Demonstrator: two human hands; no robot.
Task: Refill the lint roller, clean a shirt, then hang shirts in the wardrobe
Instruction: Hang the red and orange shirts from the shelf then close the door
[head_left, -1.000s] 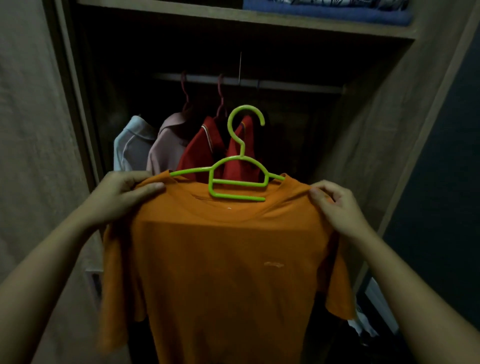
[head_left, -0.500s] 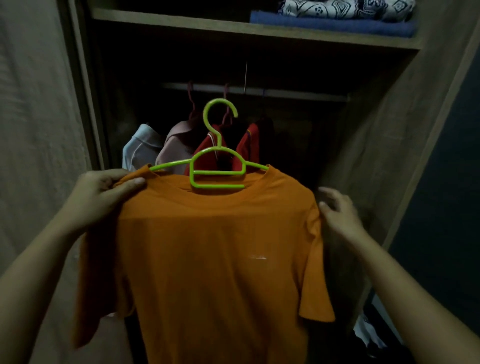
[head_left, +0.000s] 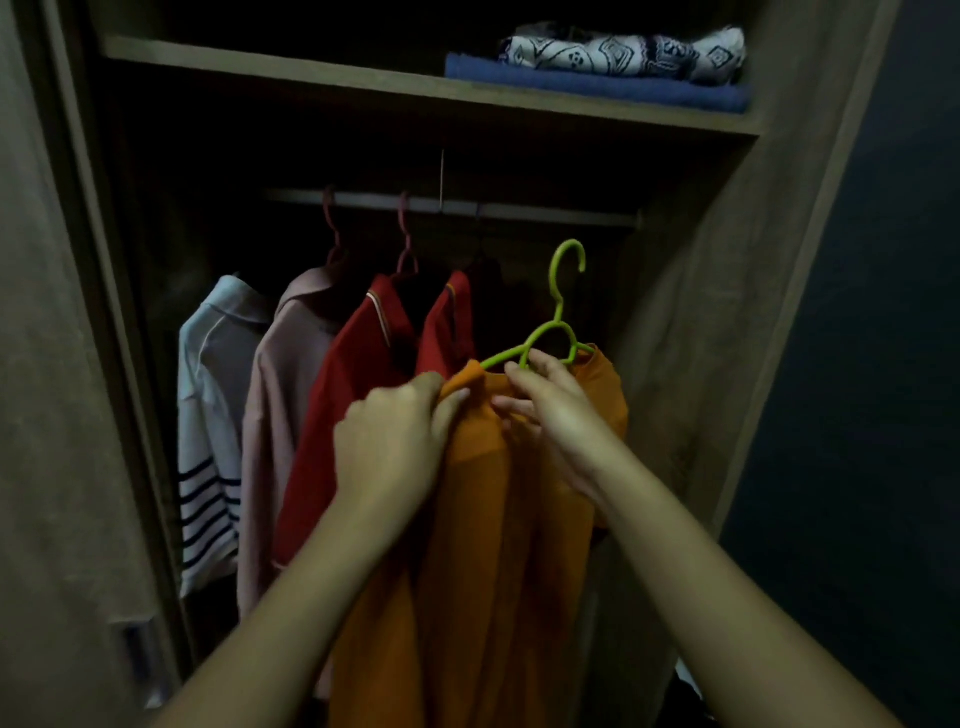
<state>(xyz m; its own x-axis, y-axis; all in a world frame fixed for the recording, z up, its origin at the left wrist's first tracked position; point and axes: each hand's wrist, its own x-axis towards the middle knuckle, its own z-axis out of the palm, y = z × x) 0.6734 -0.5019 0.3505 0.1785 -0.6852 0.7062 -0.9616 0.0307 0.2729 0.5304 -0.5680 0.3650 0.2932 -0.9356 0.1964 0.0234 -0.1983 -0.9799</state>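
Note:
An orange shirt (head_left: 498, 519) hangs on a green hanger (head_left: 558, 306), turned edge-on toward the open wardrobe. My left hand (head_left: 395, 441) grips the shirt's near shoulder. My right hand (head_left: 550, 405) holds the hanger at the collar, fingers curled around its lower bars. The hanger's hook sits below the metal rail (head_left: 467, 205), to the right of the hung clothes, apart from the rail. No lint roller is in view.
On the rail hang a white striped shirt (head_left: 213, 415), a pink shirt (head_left: 280, 395) and a red shirt (head_left: 363, 395). Folded blue and patterned cloths (head_left: 613, 67) lie on the upper shelf (head_left: 363, 85). The wardrobe's side wall (head_left: 691, 332) stands close on the right.
The orange shirt turned from facing me to edge-on and moved right and deeper into the wardrobe. My right hand left the shoulder and took the hanger at the collar.

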